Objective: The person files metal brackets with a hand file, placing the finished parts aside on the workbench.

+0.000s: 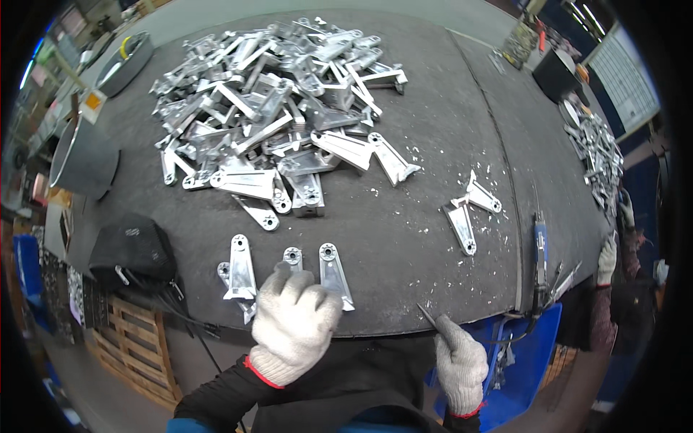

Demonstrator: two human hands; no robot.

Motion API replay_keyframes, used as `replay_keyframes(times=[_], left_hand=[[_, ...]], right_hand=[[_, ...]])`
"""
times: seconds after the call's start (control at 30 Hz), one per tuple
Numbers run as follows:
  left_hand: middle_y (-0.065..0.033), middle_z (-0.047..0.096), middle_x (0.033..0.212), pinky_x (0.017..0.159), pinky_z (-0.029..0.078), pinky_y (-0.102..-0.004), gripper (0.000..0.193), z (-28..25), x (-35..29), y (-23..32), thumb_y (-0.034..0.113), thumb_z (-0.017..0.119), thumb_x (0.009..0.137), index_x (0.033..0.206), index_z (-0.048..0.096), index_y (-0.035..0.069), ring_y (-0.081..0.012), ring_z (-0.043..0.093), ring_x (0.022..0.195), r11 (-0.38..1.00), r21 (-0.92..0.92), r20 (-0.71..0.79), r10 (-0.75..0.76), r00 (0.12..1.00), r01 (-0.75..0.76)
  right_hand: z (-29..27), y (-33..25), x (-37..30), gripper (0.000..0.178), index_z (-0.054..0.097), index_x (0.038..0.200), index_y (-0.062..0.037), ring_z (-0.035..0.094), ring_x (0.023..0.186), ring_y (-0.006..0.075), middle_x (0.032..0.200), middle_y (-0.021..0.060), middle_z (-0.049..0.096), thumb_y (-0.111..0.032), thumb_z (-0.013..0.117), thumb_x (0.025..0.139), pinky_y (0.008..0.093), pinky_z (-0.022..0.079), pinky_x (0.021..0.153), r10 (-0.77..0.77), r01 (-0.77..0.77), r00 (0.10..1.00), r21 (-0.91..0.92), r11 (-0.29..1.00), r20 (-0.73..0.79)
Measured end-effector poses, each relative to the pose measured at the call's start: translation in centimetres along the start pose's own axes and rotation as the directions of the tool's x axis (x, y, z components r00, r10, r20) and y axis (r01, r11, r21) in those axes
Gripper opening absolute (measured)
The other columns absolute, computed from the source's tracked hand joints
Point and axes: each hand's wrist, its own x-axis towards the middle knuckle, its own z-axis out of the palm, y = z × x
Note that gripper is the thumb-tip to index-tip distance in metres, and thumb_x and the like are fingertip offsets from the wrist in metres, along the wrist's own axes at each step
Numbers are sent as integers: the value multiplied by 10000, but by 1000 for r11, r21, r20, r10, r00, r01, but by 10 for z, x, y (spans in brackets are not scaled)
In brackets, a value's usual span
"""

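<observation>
My left hand [296, 321], in a white knit glove with a red cuff, is closed over a silver metal bracket [292, 255]. Only the bracket's rounded, holed end shows past the fingers. One similar bracket [334, 278] lies just right of that hand, and another bracket [241, 263] to its left overlaps one more beneath it. My right hand [462, 363], gloved the same way, grips a slim, pointed grey tool [426, 315] near the table's front edge. The tool's tip points up and left; its handle is hidden in the fist.
A large heap of brackets [267, 101] covers the far left of the dark table. Two brackets [462, 227] lie among shavings at right, near a blue-handled powered tool [540, 242]. A black bag [133, 249] is at left, a blue bin [530, 368] below. Another person's gloved hand [606, 261] is far right.
</observation>
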Motion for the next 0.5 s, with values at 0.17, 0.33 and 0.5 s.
replay_keyframes(times=[0.17, 0.33, 0.5], left_hand=[[-68, 604, 891, 921, 573, -563, 296, -15, -15, -10, 143, 812, 599, 867, 689, 120, -303, 664, 948, 986, 128, -37, -106, 994, 110], [-57, 601, 885, 876, 568, -523, 330, -23, -35, -36, 129, 839, 608, 888, 664, 131, -293, 654, 922, 945, 274, -156, -141, 978, 180], [-47, 641, 1066, 1065, 490, -577, 415, -28, -59, -68, 110, 877, 636, 1005, 690, 147, -332, 636, 1112, 882, 347, -178, -272, 946, 319]], right_hand=[[-11, -6, 14, 364, 770, 1308, -74, 797, 1007, 365, 1122, 203, 804, -17, 764, 948, 420, 639, 877, -204, 197, 978, -133, 971, -47], [-1, -26, 36, 380, 761, 1323, -88, 795, 1018, 376, 1143, 205, 801, -41, 757, 946, 425, 644, 878, -310, 341, 925, 123, 932, -219], [12, -68, 73, 405, 728, 1373, -146, 793, 948, 366, 1144, 165, 807, -177, 743, 969, 449, 651, 820, -429, 462, 883, 189, 866, -192]])
